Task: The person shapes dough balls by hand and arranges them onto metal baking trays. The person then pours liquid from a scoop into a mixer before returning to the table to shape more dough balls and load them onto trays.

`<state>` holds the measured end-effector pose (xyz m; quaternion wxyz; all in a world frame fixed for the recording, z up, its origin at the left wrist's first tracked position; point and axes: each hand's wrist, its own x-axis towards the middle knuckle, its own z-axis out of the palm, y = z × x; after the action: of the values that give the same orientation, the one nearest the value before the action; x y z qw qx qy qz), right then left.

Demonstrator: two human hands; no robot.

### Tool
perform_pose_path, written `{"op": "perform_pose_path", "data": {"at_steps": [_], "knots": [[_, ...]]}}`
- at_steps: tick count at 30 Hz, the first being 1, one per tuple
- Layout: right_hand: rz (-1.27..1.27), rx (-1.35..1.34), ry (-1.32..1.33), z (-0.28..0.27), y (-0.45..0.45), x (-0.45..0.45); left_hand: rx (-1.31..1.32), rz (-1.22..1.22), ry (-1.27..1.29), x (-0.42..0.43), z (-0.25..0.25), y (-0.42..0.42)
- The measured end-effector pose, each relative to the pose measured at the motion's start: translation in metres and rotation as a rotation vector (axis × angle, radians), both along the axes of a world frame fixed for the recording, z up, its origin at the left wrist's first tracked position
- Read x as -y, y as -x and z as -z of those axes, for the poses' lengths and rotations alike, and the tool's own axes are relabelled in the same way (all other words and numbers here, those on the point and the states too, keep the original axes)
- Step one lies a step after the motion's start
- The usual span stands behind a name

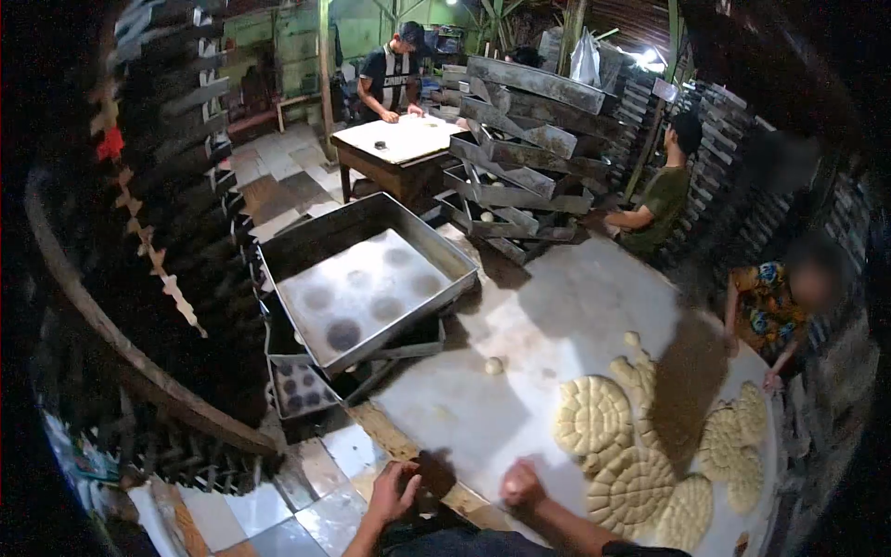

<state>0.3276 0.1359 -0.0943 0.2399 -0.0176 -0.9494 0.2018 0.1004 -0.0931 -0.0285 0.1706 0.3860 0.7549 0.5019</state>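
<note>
My left hand point(393, 492) is over the near edge of the pale worktable point(418, 408), its fingers curved and apart, with nothing plainly in it. To its right, my right hand point(523, 485) is closed into a fist above the tabletop; whatever it may hold is hidden. Beside that hand lie scored rounds of pale dough, a round one point(594, 415) behind a larger one point(631, 490), both divided into many small pieces. A single dough ball point(494, 366) rests farther back on the table.
A large metal tray point(376, 311) with dark round marks sits on other trays at left. More trays point(520, 172) are stacked crookedly behind. One person point(394, 74) works at a far table; another point(664, 200) and a third point(770, 306) are along the right side.
</note>
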Motion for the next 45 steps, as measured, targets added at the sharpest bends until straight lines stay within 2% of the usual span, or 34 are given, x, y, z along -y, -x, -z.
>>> {"op": "perform_pose_path", "data": {"at_steps": [2, 3, 5, 6, 8, 9, 10, 12, 13, 14, 16, 17, 19, 20, 23, 24, 26, 27, 29, 32, 34, 35, 36, 37, 39, 41, 43, 45], "knots": [[0.355, -0.143, -0.126, -0.005, 0.015, -0.020, 0.014, -0.029, 0.029, 0.009, 0.003, 0.008], [0.358, -0.149, -0.112, -0.013, 0.030, -0.020, -0.026, -0.054, 0.031, 0.012, 0.006, 0.011], [0.696, 0.111, -0.016, -0.034, 0.059, -0.011, -0.047, -0.084, -0.005, 0.009, 0.012, 0.010], [0.759, 0.094, 0.081, -0.042, 0.069, -0.001, -0.046, -0.055, 0.006, 0.004, 0.005, 0.010], [0.648, 0.017, 0.157, -0.026, 0.069, 0.010, -0.105, 0.033, 0.008, -0.006, 0.018, 0.012], [0.612, 0.041, 0.176, -0.042, 0.063, 0.027, -0.107, 0.047, 0.014, -0.011, 0.011, 0.010], [0.622, 0.034, 0.184, -0.036, 0.053, 0.028, -0.063, 0.092, 0.007, -0.020, 0.000, 0.008], [0.168, -0.070, -0.107, -0.009, 0.016, 0.024, -0.030, 0.143, 0.002, -0.031, -0.009, 0.007], [0.149, 0.012, -0.093, 0.016, -0.001, 0.017, -0.037, 0.137, 0.016, -0.034, -0.010, 0.007], [0.211, 0.060, 0.066, 0.006, -0.009, 0.010, -0.042, 0.131, 0.034, -0.036, -0.010, 0.006], [0.499, 0.268, 0.626, -0.057, -0.011, 0.009, -0.022, 0.124, 0.066, -0.035, -0.002, 0.002], [0.507, 0.257, 0.639, -0.070, -0.010, 0.009, -0.029, 0.102, 0.034, -0.034, 0.003, -0.002], [0.489, 0.320, 1.322, -0.089, -0.009, 0.004, -0.047, 0.115, -0.013, -0.033, 0.004, -0.006], [0.490, 0.308, 1.322, -0.100, -0.008, 0.007, -0.051, 0.130, 0.042, -0.031, 0.001, -0.010], [0.451, -0.053, 0.638, -0.120, 0.006, 0.024, -0.013, 0.167, 0.067, -0.032, 0.001, -0.012], [0.448, -0.054, 0.637, -0.113, 0.008, 0.022, -0.036, 0.176, 0.059, -0.034, -0.002, -0.011], [0.491, -0.146, 0.374, -0.069, 0.014, 0.020, -0.057, 0.185, 0.055, -0.035, -0.004, -0.007], [0.412, -0.071, 0.282, -0.032, 0.005, 0.014, -0.099, 0.184, 0.036, -0.037, -0.002, -0.003], [0.484, -0.050, 0.278, -0.037, -0.002, 0.022, -0.110, 0.167, -0.030, -0.042, -0.020, -0.002], [0.606, -0.027, 0.270, -0.025, -0.006, 0.024, -0.095, 0.098, -0.046, -0.047, -0.018, 0.000], [0.590, 0.252, 0.438, -0.038, -0.008, 0.019, -0.089, 0.114, -0.080, -0.056, 0.003, -0.002], [0.564, 0.233, 0.459, -0.024, -0.010, 0.014, 0.012, 0.119, -0.095, -0.064, -0.016, -0.017], [0.523, 0.333, 0.635, -0.047, -0.009, 0.008, -0.049, 0.189, -0.094, -0.071, -0.014, -0.019], [0.553, 0.197, 0.472, -0.017, -0.013, 0.007, -0.096, 0.267, -0.108, -0.078, -0.013, -0.025], [0.574, 0.261, 0.405, -0.009, -0.015, 0.011, -0.126, 0.331, -0.069, -0.090, -0.017, -0.035], [0.464, 0.204, 0.646, 0.009, -0.026, 0.013, -0.120, 0.366, -0.081, -0.094, -0.019, -0.044], [0.592, 0.121, 0.561, -0.054, -0.031, 0.026, -0.135, 0.386, 0.029, -0.093, -0.023, -0.044], [0.672, 0.063, 0.516, -0.077, -0.042, 0.041, -0.077, 0.360, 0.111, -0.084, -0.017, -0.047]]}}
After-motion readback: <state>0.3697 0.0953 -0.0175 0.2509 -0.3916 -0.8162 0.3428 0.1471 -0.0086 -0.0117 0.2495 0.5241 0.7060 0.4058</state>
